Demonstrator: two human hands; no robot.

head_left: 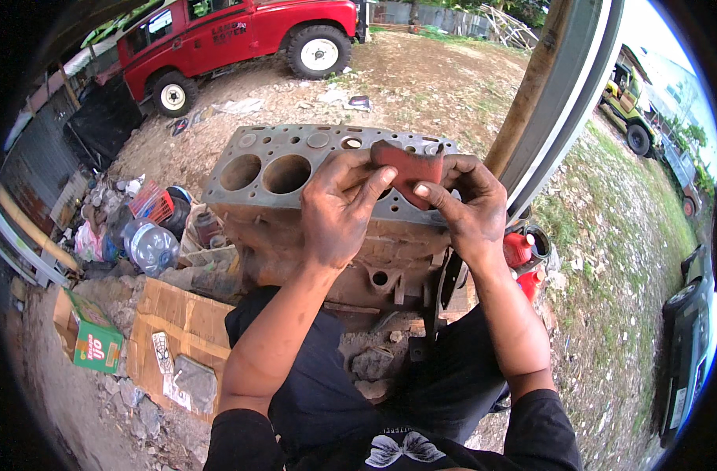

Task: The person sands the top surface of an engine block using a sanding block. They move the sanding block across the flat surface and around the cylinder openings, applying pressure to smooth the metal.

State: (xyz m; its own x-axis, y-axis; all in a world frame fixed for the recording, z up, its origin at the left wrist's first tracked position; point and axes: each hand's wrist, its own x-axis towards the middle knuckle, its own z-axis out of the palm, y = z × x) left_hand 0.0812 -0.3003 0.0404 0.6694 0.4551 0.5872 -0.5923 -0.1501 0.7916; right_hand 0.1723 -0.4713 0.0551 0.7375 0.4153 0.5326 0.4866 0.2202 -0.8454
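Both hands hold a small bent sheet of reddish-brown sandpaper (412,169) between thumbs and fingers. My left hand (336,206) pinches its left edge, and my right hand (476,206) grips the right side, with the thumb lying on its face. The sheet is curled, with a darker upper edge. Behind and below it stands a rusty engine block (268,228) with a grey, flat top face. Two large round cylinder bores (287,173) show on the left of that face; the hands and sheet cover part of the right side.
Cardboard (178,322) lies at the lower left beside a green box (96,330). Left of the block are a clear plastic jug (152,247) and assorted clutter. Red bottles (518,250) stand to its right, near a post (562,102). A red off-road vehicle (241,39) is parked beyond.
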